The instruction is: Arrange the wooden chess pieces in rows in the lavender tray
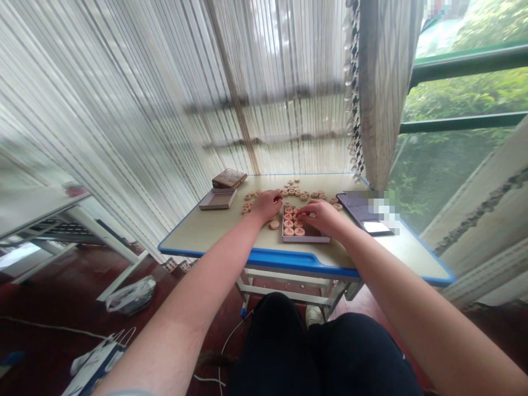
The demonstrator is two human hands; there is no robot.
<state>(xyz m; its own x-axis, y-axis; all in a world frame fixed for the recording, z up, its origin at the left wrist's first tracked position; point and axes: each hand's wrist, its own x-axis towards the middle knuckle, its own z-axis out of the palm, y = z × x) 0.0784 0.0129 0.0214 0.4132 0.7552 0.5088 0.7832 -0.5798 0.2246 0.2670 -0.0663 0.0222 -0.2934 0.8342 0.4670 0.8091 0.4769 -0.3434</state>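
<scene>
My left hand (267, 204) rests on the table with its fingers curled down among loose round wooden chess pieces (302, 193). My right hand (323, 214) lies over the shallow box tray (313, 238), its fingers pinched on something small that I cannot make out. Several pieces with red characters (291, 225) sit in rows in the tray's left part. A single wooden piece (274, 224) lies on the table just left of the tray.
The small table has a blue rim (289, 258). A box lid (217, 200) and a wooden box (229, 177) stand at the back left, a dark folder (359, 212) at the right. String curtains hang behind; a plastic bag (131, 295) lies on the floor.
</scene>
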